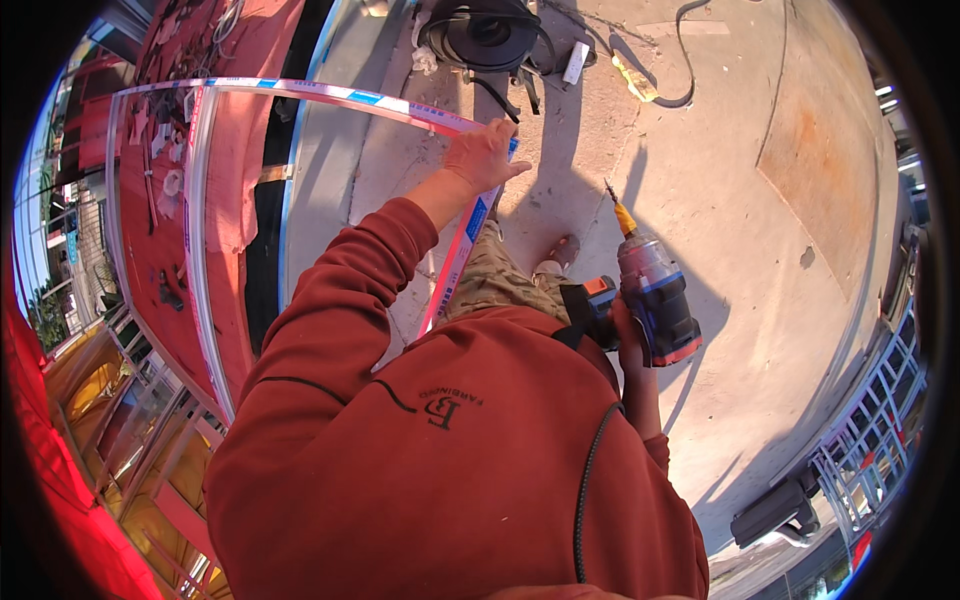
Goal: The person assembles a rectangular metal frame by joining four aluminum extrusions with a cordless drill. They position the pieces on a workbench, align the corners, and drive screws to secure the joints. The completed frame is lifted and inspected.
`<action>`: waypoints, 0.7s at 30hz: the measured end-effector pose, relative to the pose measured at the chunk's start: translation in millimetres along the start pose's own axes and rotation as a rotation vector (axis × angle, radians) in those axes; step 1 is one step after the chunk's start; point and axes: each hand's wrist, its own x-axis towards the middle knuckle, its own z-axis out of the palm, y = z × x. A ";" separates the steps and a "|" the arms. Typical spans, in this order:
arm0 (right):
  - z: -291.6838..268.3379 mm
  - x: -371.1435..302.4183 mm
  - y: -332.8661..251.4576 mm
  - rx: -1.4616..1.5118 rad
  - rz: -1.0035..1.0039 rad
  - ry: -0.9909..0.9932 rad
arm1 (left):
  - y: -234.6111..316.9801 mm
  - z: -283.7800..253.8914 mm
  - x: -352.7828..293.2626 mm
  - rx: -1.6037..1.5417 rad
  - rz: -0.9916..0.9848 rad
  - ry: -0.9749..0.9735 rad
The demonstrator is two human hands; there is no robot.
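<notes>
My left hand (482,157) is closed over the corner of a rectangular metal frame (466,240), its thumb sticking out to the side. Blue, white and pink protective film covers the frame's bars, and one crossbar (197,235) runs through its left part. At my right side, my right hand (628,335) grips a cordless drill (655,290) by its handle, though most of the fingers are hidden behind it. A thin bit (610,190) with a yellow collar (625,218) points away from me, apart from the frame.
Under the frame's left part is a red-topped table (235,200) strewn with small parts. A black coiled hose or cable (488,35) lies ahead on the concrete floor (720,160), beside a white box-like piece (576,62). Blue-grey metal racks (870,430) stand at the right.
</notes>
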 end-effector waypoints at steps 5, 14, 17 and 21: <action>6.1 0.1 -7.0 -0.095 -0.072 0.041 | -3.7 13.1 0.9 -0.129 -0.108 0.040; 9.0 8.6 -22.9 -0.171 -0.168 0.004 | -11.8 9.5 -6.7 -0.043 0.169 0.178; 10.0 10.1 -24.3 -0.174 -0.195 0.008 | -17.7 14.8 -3.1 -0.013 0.225 0.156; 6.5 9.4 -15.9 -0.182 -0.245 0.031 | -22.8 15.4 6.5 0.078 0.103 0.067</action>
